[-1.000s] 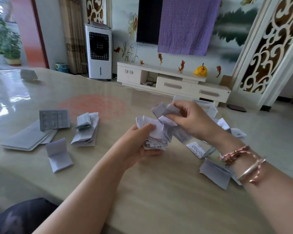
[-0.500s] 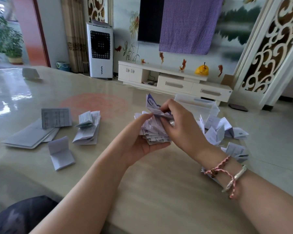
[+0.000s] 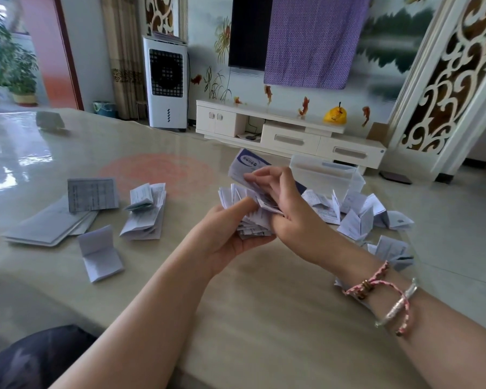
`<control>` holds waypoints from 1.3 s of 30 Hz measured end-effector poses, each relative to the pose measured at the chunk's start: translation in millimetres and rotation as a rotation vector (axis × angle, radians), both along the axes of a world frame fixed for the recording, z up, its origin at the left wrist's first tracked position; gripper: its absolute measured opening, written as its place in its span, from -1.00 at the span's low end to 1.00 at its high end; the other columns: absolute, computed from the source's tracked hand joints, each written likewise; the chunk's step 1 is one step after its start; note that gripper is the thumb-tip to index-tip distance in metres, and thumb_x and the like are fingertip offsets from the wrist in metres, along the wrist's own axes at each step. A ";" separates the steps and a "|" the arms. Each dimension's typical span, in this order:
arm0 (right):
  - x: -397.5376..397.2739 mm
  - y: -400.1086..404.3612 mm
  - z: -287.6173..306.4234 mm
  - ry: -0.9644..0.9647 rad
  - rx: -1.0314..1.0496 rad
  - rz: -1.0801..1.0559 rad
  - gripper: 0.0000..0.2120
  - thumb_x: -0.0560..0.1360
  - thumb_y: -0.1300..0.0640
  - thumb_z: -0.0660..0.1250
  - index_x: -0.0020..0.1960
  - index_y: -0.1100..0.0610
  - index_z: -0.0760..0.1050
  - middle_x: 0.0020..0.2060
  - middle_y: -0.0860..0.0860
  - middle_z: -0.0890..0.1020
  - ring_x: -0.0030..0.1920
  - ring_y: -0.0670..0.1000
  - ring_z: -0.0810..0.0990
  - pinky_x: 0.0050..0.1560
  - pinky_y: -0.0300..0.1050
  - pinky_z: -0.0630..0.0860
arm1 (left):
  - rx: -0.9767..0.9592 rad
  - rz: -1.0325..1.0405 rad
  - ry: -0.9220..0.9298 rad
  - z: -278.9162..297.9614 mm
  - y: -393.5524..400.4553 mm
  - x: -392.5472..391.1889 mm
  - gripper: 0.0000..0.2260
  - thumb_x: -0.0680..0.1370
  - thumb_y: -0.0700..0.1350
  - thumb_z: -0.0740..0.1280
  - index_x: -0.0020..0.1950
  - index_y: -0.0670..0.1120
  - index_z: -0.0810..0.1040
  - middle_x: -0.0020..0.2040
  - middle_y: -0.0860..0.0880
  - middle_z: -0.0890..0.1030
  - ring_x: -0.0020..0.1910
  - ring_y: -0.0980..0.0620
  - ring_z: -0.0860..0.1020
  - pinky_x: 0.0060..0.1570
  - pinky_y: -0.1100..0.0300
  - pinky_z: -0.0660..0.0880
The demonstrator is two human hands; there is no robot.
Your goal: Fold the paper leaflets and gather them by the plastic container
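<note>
Plastic container (image 3: 327,175) stands on the table (image 3: 264,318), toward its far right. Just before and right of the container: loose folded leaflets (image 3: 359,217); left of it, above the table, a leaflet bundle (image 3: 250,217) between left hand (image 3: 230,234) and right hand (image 3: 286,217). Well left of the container: flat sheets (image 3: 48,226), a folded stack (image 3: 146,217), a single folded leaflet (image 3: 100,254) nearest the viewer.

My glossy beige bench (image 3: 264,304) carries a clear plastic container (image 3: 327,175). Folded leaflets (image 3: 357,220) lie scattered just beside it, toward me. Well to its left sit a folded pile (image 3: 145,217), flat sheets (image 3: 48,226) and a half-open leaflet (image 3: 100,252).
</note>
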State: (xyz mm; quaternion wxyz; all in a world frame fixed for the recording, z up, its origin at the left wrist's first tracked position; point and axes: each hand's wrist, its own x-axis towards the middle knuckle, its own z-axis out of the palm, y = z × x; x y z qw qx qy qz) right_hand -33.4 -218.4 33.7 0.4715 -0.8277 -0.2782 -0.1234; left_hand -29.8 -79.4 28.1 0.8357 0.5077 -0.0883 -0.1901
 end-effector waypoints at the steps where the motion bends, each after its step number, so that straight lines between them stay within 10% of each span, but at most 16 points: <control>1: -0.1 0.8 0.9 0.008 0.016 0.005 -0.50 0.38 0.45 0.09 0.25 0.11 0.19 0.32 0.12 0.39 0.40 -0.13 0.35 0.41 -0.16 0.29 | 0.002 -0.005 -0.007 -0.6 -0.1 -0.4 -0.78 0.58 -0.24 0.23 0.16 -0.27 0.55 -0.03 -0.23 0.66 -0.12 -0.06 0.66 -0.13 0.10 0.63; 7: 0.4 -1.9 -2.9 0.013 -0.012 -0.008 -0.49 0.43 0.45 0.17 0.29 0.10 0.18 0.32 0.07 0.40 0.37 -0.12 0.39 0.39 -0.02 0.36 | 0.035 0.045 -0.051 -2.6 0.9 -1.0 -0.78 0.59 -0.27 0.19 0.17 -0.24 0.55 0.00 -0.23 0.66 -0.10 -0.06 0.65 -0.14 0.10 0.63; 15: -1.4 -9.9 10.8 0.132 0.238 -0.094 -0.80 0.61 0.29 0.15 0.22 0.19 0.36 0.17 0.00 0.56 0.16 -0.21 0.55 0.16 -0.33 0.46 | 0.030 0.090 -0.061 -3.0 1.9 0.0 -0.82 0.61 -0.27 0.18 0.13 -0.23 0.55 0.01 -0.28 0.63 -0.08 -0.15 0.63 -0.06 -0.02 0.62; 24: 4.7 -17.8 6.4 0.271 0.143 -0.167 -0.58 0.47 0.14 0.42 0.28 0.01 0.37 0.22 -0.05 0.55 0.30 -0.09 0.47 0.37 0.02 0.38 | 0.053 0.029 -0.114 -0.9 1.7 -3.0 -0.81 0.60 -0.27 0.19 0.11 -0.19 0.57 0.01 -0.25 0.65 -0.05 -0.13 0.63 -0.03 0.01 0.62; 33: 1.1 -18.0 6.5 0.291 0.207 -0.187 -0.58 0.50 0.09 0.38 0.31 0.00 0.34 0.15 0.01 0.58 0.10 -0.03 0.62 0.16 -0.01 0.56 | 0.039 -0.038 -0.068 2.0 2.8 -2.3 -0.80 0.57 -0.14 0.30 0.15 -0.18 0.56 0.05 -0.23 0.66 0.05 -0.17 0.63 -0.01 0.02 0.61; 39: 5.4 -12.8 8.9 0.022 0.373 -0.320 -0.91 0.47 0.32 0.37 -0.11 0.16 0.51 0.06 -0.03 0.60 0.10 -0.14 0.57 -0.09 -0.29 0.58 | 0.027 -0.020 -0.005 -2.3 2.4 -1.7 -0.86 0.57 -0.30 0.26 0.11 -0.21 0.54 -0.07 -0.22 0.67 -0.13 -0.12 0.65 -0.13 0.01 0.64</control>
